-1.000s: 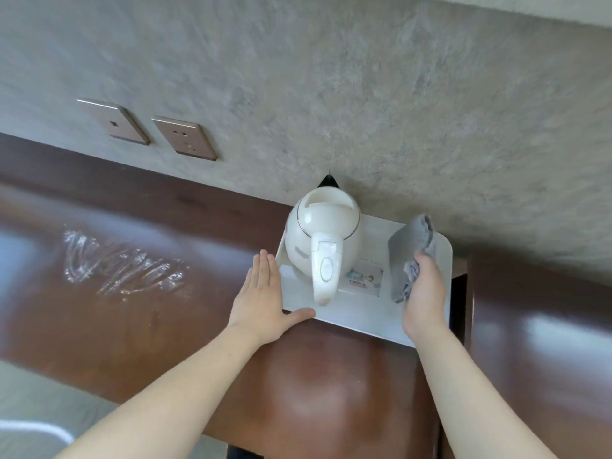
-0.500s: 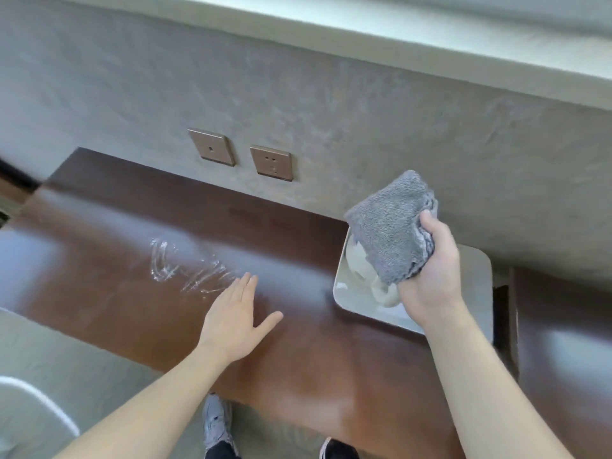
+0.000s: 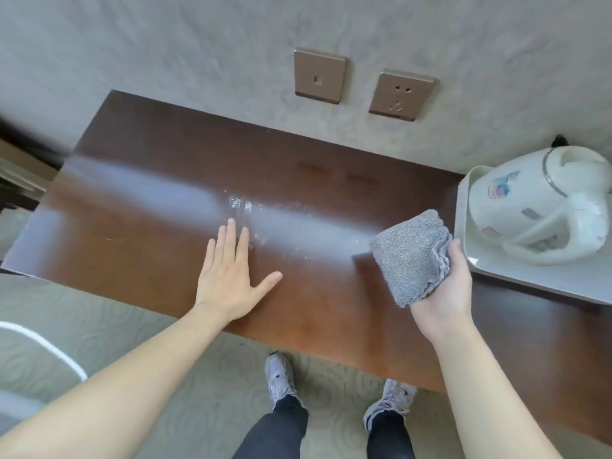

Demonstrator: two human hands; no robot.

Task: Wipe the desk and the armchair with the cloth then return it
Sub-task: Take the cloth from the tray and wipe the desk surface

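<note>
If the right hand [image 3: 442, 293] swings the gray cloth [image 3: 410, 256] too far to the right of the frame, it could bump the white kettle [image 3: 536, 207] on its tray [image 3: 516, 276]. That hand grips the folded cloth, which sticks up above its fingers, over the brown desk [image 3: 149, 180]. The left hand [image 3: 231, 276] lies flat, fingers straight, near the wet smear [image 3: 241, 207] in the middle.

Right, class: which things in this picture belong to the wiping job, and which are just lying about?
Belong to the job:
cloth, held in right hand
desk
smear on the desk
left hand, flat on desk

Just lying about:
kettle
tray
wall sockets
</note>
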